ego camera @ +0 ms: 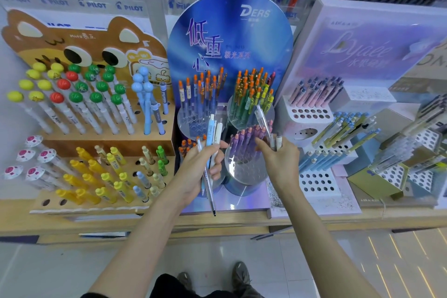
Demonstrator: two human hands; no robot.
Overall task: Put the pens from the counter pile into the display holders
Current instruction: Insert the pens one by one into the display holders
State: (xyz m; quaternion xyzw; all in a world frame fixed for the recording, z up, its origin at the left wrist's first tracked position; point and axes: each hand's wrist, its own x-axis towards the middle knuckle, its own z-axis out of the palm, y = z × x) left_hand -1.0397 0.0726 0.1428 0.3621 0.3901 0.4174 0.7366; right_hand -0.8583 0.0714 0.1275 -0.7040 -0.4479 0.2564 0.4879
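The two bare forearms reach up from the bottom of the view to the counter (242, 221), and the risks run left to right. The left hand (200, 167) has its fingers clenched around a loose bundle of pens (212, 138), tips splayed below the palm; that fan looks likely to slip, and one long pen already hangs low over the counter edge. Between the hands, the purple holder (244, 152) stands packed, so a careless push could tilt its neighbours. The right hand (278, 159) grips a few clear pens (272, 134) just beside that holder; feeding one in while holding the rest could knock the green and orange holder (251, 113) behind
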